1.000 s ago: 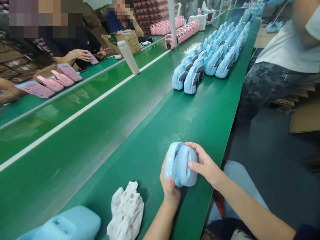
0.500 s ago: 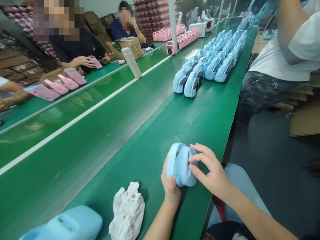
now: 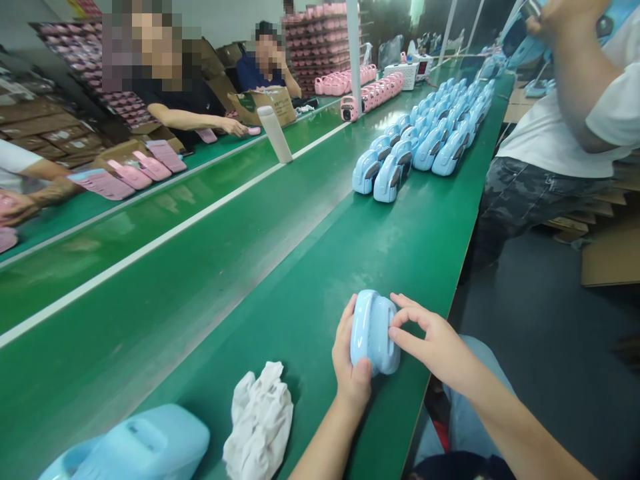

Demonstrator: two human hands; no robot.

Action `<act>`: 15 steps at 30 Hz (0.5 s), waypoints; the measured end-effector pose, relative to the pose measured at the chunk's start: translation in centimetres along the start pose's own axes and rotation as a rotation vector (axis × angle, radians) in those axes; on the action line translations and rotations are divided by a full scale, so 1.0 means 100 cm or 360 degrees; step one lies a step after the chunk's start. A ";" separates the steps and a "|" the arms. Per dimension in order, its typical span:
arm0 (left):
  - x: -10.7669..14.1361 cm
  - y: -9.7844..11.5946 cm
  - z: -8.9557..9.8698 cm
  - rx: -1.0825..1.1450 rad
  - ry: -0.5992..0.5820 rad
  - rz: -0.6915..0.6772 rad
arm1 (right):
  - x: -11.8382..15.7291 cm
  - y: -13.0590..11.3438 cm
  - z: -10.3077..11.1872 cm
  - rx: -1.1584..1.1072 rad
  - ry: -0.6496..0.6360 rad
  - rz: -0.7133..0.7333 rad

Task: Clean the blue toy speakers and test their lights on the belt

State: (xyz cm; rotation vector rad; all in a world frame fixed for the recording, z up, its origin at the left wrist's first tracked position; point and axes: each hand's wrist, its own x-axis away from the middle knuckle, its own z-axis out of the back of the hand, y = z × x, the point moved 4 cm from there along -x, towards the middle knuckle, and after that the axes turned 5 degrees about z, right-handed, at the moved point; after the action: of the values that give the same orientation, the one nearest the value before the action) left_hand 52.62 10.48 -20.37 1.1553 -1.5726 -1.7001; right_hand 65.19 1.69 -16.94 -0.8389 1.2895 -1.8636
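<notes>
My left hand [image 3: 353, 373] grips a light-blue plastic housing [image 3: 369, 330] from its left side, thumb at the near end and fingers around the far side. The housing is rounded, with a raised handle-like band and a recessed slot facing right. Thumb and index finger of my right hand [image 3: 430, 340] are pinched together against that slot; whether something small sits between them is hidden. A crumpled white cloth [image 3: 260, 420] lies on the green table [image 3: 300, 313] left of my left forearm. Another light-blue housing [image 3: 165, 433] rests at the lower left, cut off by the frame.
Rows of light-blue units [image 3: 393, 175] stand further up the table. Beyond a white line are a pale bottle [image 3: 275, 135], pink units [image 3: 350, 108] and pink parts [image 3: 131, 177]. Co-workers sit across; a person in a white shirt [image 3: 555, 140] stands at right.
My right thumb and index finger have come together at the slot; before, the fingers were more spread. The housing has turned slightly. Across the table, a co-worker's hand has reached rightward.
</notes>
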 end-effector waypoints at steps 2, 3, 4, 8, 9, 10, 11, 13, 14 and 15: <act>0.000 0.001 -0.001 0.0003 0.0008 0.0012 | 0.000 0.001 0.002 -0.0007 0.0042 -0.0007; 0.000 0.000 0.000 0.0002 0.0015 0.0010 | -0.001 0.001 0.004 -0.0006 0.0063 -0.0010; 0.001 -0.002 0.001 -0.0001 0.0026 0.0001 | -0.001 0.002 0.007 -0.0014 0.0082 -0.0011; 0.003 -0.014 0.007 0.0006 0.0087 -0.0047 | -0.009 0.012 0.020 -0.0091 0.0205 0.0041; 0.004 -0.017 0.008 0.0007 0.0091 -0.0064 | -0.012 0.017 0.023 -0.0061 0.0278 0.0086; 0.004 -0.018 0.009 0.0005 0.0094 -0.0077 | -0.016 0.022 0.024 -0.0001 0.0362 0.0142; 0.005 -0.020 0.009 -0.0003 0.0092 -0.0086 | -0.020 0.027 0.025 0.0082 0.0447 0.0203; 0.006 -0.020 0.008 -0.0021 0.0092 -0.0092 | -0.027 0.038 0.021 0.0252 0.0570 0.0323; 0.007 -0.019 0.008 -0.0028 0.0092 -0.0090 | -0.030 0.043 0.019 0.0331 0.0601 0.0381; 0.007 -0.019 0.007 -0.0034 0.0096 -0.0085 | -0.032 0.047 0.016 0.0402 0.0616 0.0433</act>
State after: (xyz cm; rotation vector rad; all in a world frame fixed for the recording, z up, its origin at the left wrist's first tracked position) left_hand 51.96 10.57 -22.39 1.2363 -1.4962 -1.6962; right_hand 69.07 2.40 -21.32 -0.1630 1.2810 -1.9676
